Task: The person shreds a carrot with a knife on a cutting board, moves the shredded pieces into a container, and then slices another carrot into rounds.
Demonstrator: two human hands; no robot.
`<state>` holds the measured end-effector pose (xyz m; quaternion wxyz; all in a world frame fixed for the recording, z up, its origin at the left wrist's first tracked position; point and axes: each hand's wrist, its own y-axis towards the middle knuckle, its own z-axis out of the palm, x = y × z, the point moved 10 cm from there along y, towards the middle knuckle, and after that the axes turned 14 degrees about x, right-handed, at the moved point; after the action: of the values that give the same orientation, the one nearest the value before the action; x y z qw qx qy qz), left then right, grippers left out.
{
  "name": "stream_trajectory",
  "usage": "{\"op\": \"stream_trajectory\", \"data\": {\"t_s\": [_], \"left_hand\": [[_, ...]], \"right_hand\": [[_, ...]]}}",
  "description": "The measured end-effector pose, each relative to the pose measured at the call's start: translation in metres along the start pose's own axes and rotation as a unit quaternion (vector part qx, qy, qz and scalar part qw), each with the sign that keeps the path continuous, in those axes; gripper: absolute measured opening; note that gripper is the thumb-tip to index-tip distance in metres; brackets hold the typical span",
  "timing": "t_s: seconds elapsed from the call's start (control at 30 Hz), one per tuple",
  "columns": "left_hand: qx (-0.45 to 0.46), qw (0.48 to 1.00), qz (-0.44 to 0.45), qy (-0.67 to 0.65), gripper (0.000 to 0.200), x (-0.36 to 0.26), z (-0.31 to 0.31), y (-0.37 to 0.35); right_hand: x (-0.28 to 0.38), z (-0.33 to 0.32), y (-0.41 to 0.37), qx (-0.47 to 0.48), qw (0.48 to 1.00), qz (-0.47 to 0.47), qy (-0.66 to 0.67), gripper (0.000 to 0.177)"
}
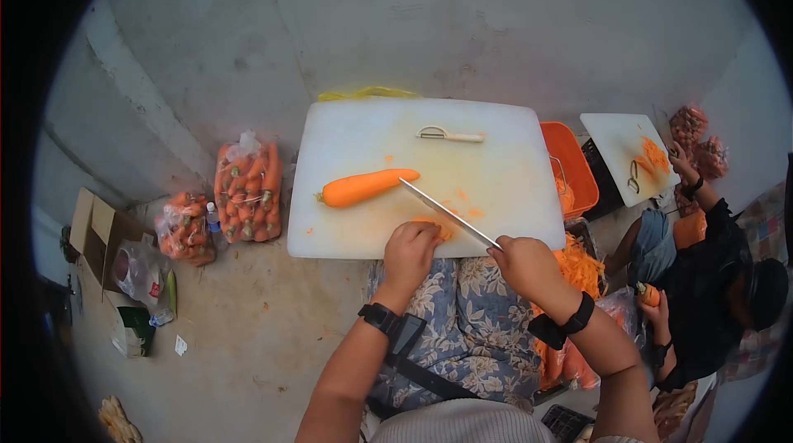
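A white cutting board (339, 146) lies in front of me. My right hand (524, 265) is wrapped round the handle of a knife (453, 214), whose blade slants up and left to near a carrot's tip. That peeled, whole carrot (363, 188) rests on its side, apart from both hands. At the board's near edge, the fingers of my left hand (413, 251) are curled together over small carrot pieces (446, 233), partly hidden by the hand. Orange scraps (474, 213) are scattered beside the blade. A peeler (450, 136) lies toward the far side.
Bags of carrots (249, 191) and a cardboard box (92, 232) stand on the left floor. An orange basin (574, 170) and a heap of carrot shreds (578, 271) are right of the board. Another person (694, 278), holding a carrot, sits by a second board (611, 142).
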<state>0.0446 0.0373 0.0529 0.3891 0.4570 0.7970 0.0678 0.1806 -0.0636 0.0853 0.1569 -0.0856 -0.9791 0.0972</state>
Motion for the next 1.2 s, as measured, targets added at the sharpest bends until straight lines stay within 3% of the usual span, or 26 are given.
{"op": "stream_trajectory", "data": {"t_s": [0.1,0.3,0.5,0.7,0.9,1.1,1.2], "left_hand": [[0.002,1.0,0.001,-0.001,0.015,0.0,0.001,-0.006],[0.001,1.0,-0.003,0.011,0.014,0.002,0.002,-0.009],[-0.003,1.0,0.008,0.0,0.012,0.001,0.002,-0.007],[-0.006,1.0,0.008,0.009,0.011,-0.003,-0.002,-0.007],[-0.006,1.0,0.015,0.008,0.013,-0.002,0.001,-0.005],[-0.005,1.0,0.003,0.01,0.013,0.0,0.001,-0.008],[-0.003,1.0,0.007,0.007,0.013,-0.002,0.0,-0.002]], "right_hand": [[0.01,-0.027,-0.008,0.006,0.999,0.025,0.031,0.024],[0.007,0.017,-0.001,0.012,1.0,-0.017,-0.002,0.025],[0.018,-0.037,-0.007,-0.005,0.999,0.024,0.043,0.023],[0.002,0.018,0.002,0.005,1.0,-0.009,0.019,0.025],[0.015,-0.029,-0.005,0.01,0.999,0.018,0.047,0.024],[0.005,0.022,0.0,0.018,1.0,-0.013,0.019,0.026],[0.005,0.003,0.0,0.023,0.999,0.012,0.02,0.025]]}}
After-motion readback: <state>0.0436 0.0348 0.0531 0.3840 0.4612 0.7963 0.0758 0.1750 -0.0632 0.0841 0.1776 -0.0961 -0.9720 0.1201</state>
